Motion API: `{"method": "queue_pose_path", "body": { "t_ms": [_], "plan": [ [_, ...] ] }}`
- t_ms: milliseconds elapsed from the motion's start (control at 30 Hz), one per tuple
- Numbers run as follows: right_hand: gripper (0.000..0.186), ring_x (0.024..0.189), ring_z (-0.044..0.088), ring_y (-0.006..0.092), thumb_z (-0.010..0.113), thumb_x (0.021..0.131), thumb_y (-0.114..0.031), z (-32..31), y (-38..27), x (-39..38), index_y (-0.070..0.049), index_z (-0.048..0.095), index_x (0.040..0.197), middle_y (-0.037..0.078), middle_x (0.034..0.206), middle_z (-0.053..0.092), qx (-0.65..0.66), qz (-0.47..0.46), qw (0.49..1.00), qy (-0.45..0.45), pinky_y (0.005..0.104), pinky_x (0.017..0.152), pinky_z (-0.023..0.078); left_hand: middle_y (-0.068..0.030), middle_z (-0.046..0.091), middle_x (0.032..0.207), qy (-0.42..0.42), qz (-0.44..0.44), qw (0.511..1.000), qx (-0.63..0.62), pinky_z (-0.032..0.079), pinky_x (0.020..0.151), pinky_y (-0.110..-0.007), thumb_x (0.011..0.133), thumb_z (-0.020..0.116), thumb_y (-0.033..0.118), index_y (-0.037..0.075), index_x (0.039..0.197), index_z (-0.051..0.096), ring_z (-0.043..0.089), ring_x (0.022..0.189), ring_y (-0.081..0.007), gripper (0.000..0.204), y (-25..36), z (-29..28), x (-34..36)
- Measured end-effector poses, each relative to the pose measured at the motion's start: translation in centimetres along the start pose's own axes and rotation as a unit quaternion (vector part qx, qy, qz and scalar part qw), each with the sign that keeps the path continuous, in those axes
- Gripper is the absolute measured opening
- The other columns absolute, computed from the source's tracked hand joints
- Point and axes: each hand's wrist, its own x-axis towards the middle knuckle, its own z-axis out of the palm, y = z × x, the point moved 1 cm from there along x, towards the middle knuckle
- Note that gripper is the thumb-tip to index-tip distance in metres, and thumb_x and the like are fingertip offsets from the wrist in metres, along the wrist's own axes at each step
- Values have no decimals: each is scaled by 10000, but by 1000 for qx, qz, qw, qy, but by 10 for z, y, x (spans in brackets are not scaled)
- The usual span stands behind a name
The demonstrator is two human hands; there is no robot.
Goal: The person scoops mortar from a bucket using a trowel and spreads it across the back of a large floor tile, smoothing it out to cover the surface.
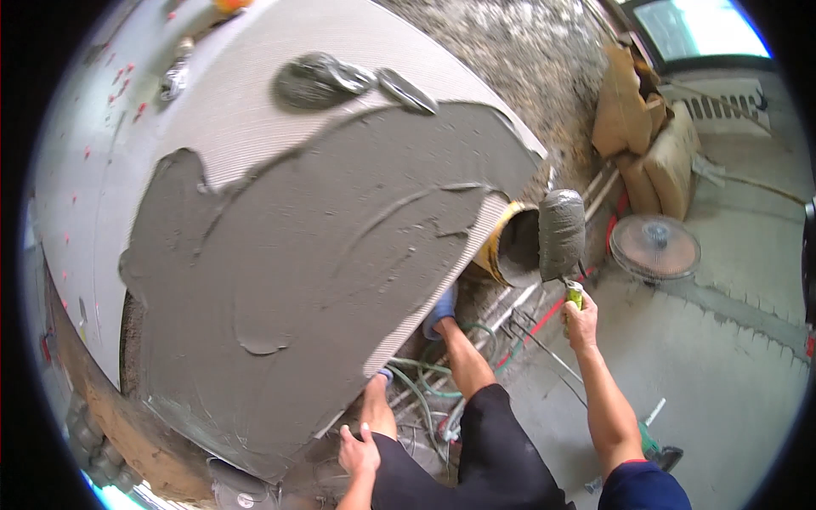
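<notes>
In my right hand (581, 323) is the green handle of a trowel (575, 293). A thick load of wet grey mortar (562, 231) covers its blade, held up beside the mouth of a yellow-rimmed bucket (490, 246). My left hand (360, 454) hangs by my left knee with thumb and fingers apart, holding nothing, near the slab's close edge. Before me lies a large slab with a fine-ribbed pale back (246, 127). A spread coat of grey mortar (314, 246) hides most of it. Two loose lumps of mortar (316, 81) sit on the bare far part.
Green hoses (416, 399) and red and pale pipes (544, 319) run by my feet. Right of the bucket stand a round fan (655, 246) and paper sacks (667, 166). A green power tool (659, 450) lies by my right elbow. Rough ground (510, 59) borders the slab's far side.
</notes>
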Motion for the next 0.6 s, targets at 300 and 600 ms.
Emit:
{"method": "queue_pose_path", "body": {
  "t_ms": [300, 600],
  "plan": [
    [205, 678, 617, 261, 579, 853, -244, 236, -185, 28, -86, 620, 976, 121, 777, 641, -276, -308, 910, -41, 382, 641, 483, -286, 627, 1137, 44, 54, 989, -127, 486, 884, -510, 932, 497, 509, -27, 1345, 417, 619, 1032, -441, 682, -43, 2, 0],
    [383, 950, 640, 380, 613, 891, -373, 338, -250, -6, -152, 570, 1200, 133, 1057, 667, -380, -434, 809, 110, 486, 796, 500, -277, 630, 1147, -7, 31, 977, -212, 484, 900, -495, 928, 482, 517, -38, 1312, 464, 619, 1050, -429, 675, -65, -2, 6]
  ]
}}
